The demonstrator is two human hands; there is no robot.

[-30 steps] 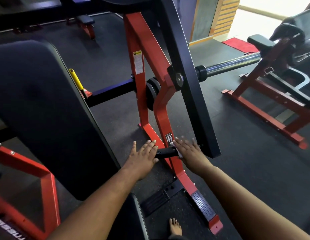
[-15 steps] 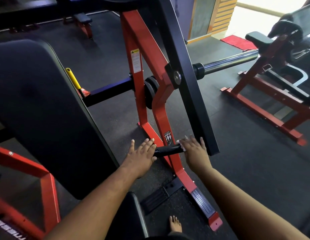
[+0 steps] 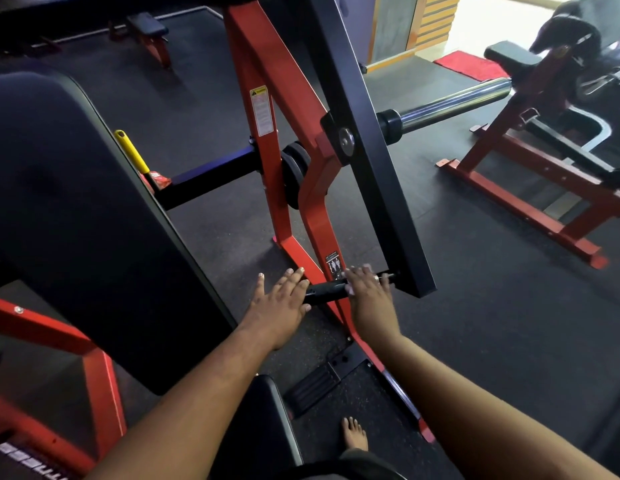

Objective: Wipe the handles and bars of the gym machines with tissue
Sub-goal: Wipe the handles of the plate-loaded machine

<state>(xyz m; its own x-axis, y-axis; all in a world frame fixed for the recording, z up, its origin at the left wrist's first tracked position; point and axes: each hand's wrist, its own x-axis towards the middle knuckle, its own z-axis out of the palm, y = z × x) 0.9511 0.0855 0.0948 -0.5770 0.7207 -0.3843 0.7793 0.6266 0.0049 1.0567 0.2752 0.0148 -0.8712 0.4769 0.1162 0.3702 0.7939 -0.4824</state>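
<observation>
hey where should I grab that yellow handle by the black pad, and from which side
Take the yellow handle around its upper half, coming from above and from its right, the open floor side. It is a slim, round grip that leans up and to the left, with the top end free. Its lower end runs into a red fitting, and the black pad crowds its left side.

Dark speckled rubber floor (image 3: pixel 474 306), red mat (image 3: pixel 471 65) near a bright doorway (image 3: pixel 502 22), orange slatted wall panel (image 3: pixel 431 24), red-framed bench (image 3: pixel 544 188) at right, small padded bench (image 3: pixel 147 29) far back.
</observation>
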